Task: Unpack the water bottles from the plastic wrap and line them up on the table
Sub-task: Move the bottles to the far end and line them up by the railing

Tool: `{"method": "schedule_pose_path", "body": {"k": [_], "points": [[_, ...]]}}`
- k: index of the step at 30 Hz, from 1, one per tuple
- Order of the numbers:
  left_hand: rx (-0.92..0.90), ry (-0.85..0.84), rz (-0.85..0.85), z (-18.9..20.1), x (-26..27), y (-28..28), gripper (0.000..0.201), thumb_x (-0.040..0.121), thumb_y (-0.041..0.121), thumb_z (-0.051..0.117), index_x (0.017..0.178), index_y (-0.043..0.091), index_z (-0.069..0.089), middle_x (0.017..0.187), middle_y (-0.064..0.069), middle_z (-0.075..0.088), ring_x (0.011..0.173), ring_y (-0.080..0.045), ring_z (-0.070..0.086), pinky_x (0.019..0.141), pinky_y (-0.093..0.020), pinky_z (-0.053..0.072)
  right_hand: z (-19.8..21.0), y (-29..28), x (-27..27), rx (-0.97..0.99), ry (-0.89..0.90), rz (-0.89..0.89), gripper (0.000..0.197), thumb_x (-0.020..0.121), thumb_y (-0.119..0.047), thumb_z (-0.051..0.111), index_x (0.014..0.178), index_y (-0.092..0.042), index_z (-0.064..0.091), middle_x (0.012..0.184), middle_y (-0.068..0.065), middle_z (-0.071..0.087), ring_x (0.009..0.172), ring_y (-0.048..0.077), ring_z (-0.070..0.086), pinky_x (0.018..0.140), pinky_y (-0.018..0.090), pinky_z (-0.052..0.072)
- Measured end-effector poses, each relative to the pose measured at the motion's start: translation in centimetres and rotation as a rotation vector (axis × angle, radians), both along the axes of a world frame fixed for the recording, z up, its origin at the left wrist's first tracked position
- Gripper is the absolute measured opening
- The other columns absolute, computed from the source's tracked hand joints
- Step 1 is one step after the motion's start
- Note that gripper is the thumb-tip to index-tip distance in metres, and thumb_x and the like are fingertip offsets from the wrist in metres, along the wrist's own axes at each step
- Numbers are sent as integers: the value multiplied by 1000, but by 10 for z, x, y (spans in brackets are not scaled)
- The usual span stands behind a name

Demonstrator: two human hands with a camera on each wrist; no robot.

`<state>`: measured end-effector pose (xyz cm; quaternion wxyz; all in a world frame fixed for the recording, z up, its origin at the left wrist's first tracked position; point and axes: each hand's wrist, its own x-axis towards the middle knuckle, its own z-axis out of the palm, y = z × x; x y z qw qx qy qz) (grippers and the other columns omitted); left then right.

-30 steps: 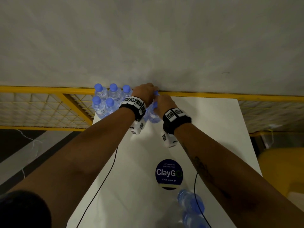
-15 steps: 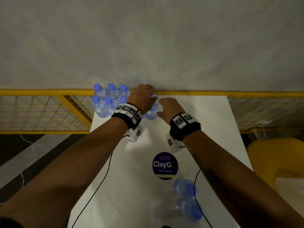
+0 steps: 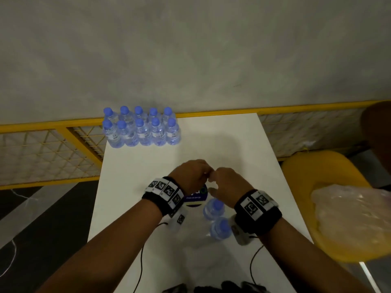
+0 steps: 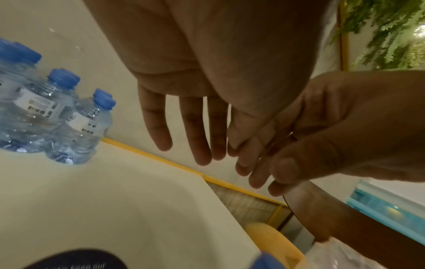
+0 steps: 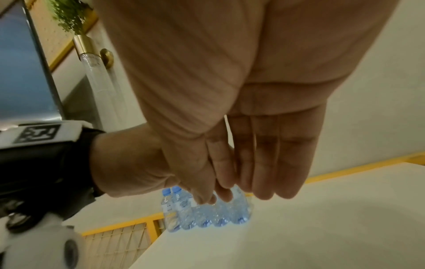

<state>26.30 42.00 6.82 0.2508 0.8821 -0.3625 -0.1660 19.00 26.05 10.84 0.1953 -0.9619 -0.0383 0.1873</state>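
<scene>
Both hands [image 3: 208, 178] empty; ten bottles [image 3: 141, 126] lined, two bottles [image 3: 218, 218] wrapped.

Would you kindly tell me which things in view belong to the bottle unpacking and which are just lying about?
Part of the job:
- lined-up bottles, ten in two rows at the table's far left corner
- two near bottles, apparently in clear plastic wrap
- left hand and right hand, both empty

Lying about:
- round ClayGo sticker
- yellow chair
- crumpled plastic on it
- yellow railing
</scene>
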Motion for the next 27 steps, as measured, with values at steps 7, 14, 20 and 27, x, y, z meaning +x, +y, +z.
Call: {"method": "schedule_pose_path", "body": {"k": [7, 14, 20, 27], "points": [[225, 59, -80, -21, -67, -20, 41, 96, 44, 61, 134, 28, 63, 132, 1, 61, 122, -24, 60, 101, -38, 49, -24, -15, -101, 8, 106, 81, 47, 88, -32, 59, 134, -29, 52, 121, 6, 57, 107, 29, 60, 87, 34, 46], [344, -62, -75, -37, -85, -35, 28, 91, 9, 65, 118, 9, 59, 125, -9, 53, 111, -33, 60, 89, -42, 54, -76, -11, -122, -83, -8, 59, 38, 94, -26, 54, 131, -22, 46, 118, 3, 52, 96, 28, 60, 75, 33, 44], [325, -125, 114, -22, -18, -30, 20, 94, 23, 62, 111, 14, 58, 122, -8, 50, 109, -33, 59, 84, -45, 51, -79, -16, -115, -13, -32, 47, 13, 90, -27, 50, 99, -19, 54, 106, 1, 53, 94, 24, 56, 75, 29, 39], [417, -321, 294, 8, 132, -30, 28, 98, 32, 57, 121, 18, 61, 124, -4, 54, 121, -28, 52, 86, -47, 55, -76, -16, -108, 52, 22, 51, 19, 95, -35, 45, 107, -22, 53, 111, -2, 48, 99, 21, 51, 77, 28, 36]]}}
